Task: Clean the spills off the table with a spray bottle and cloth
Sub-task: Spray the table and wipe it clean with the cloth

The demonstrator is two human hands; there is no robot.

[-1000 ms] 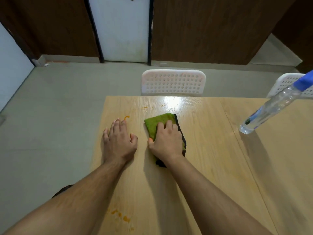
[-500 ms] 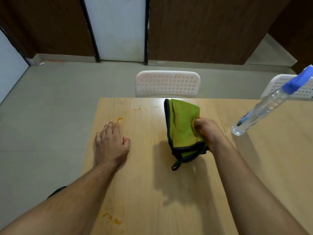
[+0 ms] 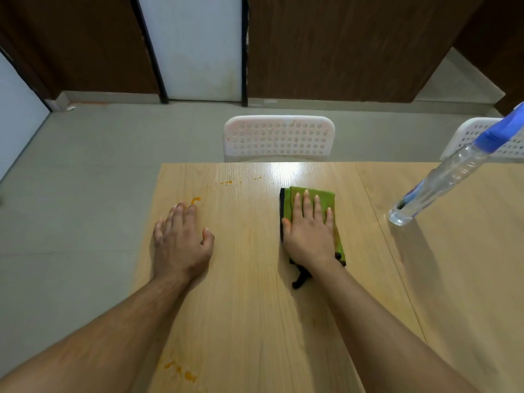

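Note:
A folded green cloth [image 3: 295,198] with black trim lies flat on the light wooden table [image 3: 255,321]. My right hand [image 3: 310,232] presses down on it, palm flat and fingers spread. My left hand [image 3: 181,242] rests flat on the table near its left edge and holds nothing. Orange spills show just beyond my left fingertips [image 3: 195,199], near the far edge [image 3: 226,182] and close to me at the left [image 3: 181,371]. A clear spray bottle [image 3: 436,182] with a blue head stands on the table at the right.
A white perforated chair [image 3: 279,139] stands behind the table's far edge, and a second one [image 3: 482,137] sits at the far right behind the bottle. The table's left edge drops to a grey floor. A seam runs down the tabletop right of the cloth.
My right hand lifted the cloth off the table's middle, carried it rightward, and has now laid it flat again farther right, palm pressed on it. My left hand has stayed put.

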